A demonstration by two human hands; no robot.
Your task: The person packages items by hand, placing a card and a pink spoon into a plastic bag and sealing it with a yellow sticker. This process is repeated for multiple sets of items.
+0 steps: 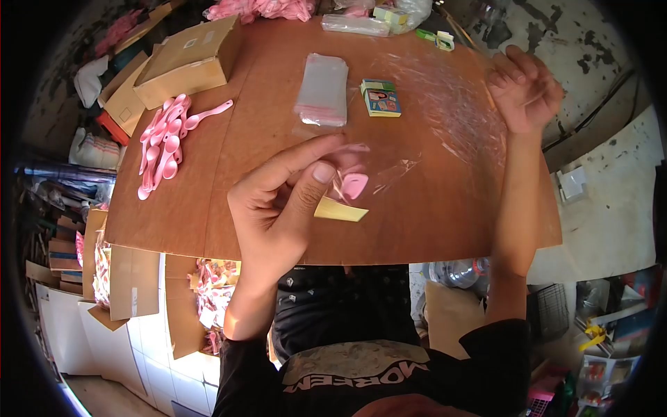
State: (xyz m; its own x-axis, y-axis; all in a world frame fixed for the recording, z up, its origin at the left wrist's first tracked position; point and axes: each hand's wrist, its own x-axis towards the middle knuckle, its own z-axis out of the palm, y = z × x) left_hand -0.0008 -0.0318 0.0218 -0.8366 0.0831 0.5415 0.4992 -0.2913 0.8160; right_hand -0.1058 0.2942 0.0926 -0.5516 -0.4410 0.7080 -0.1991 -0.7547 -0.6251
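Observation:
My left hand [274, 201] pinches a small clear plastic bag [396, 174] between thumb and forefinger, over the near middle of the table. Inside or right behind the film show a pink spoon [355, 185], partly hidden by my fingers, and a yellow card [342, 210]. My right hand [526, 90] is raised at the table's right edge, its fingers loosely bent and apart, with nothing visible in them. Beside it a loose heap of thin clear plastic strips [455, 104] spreads over the table. Beyond my left hand lie a stack of clear bags [324, 90] and a stack of printed cards [380, 98].
Several pink spoons [165, 142] are piled on the left of the brown table [229, 181]. A cardboard box [189, 59] stands behind them. Pink bundles [260, 8] and a clear packet [356, 26] line the far edge. An open carton [182, 306] of packed pink items sits below the table.

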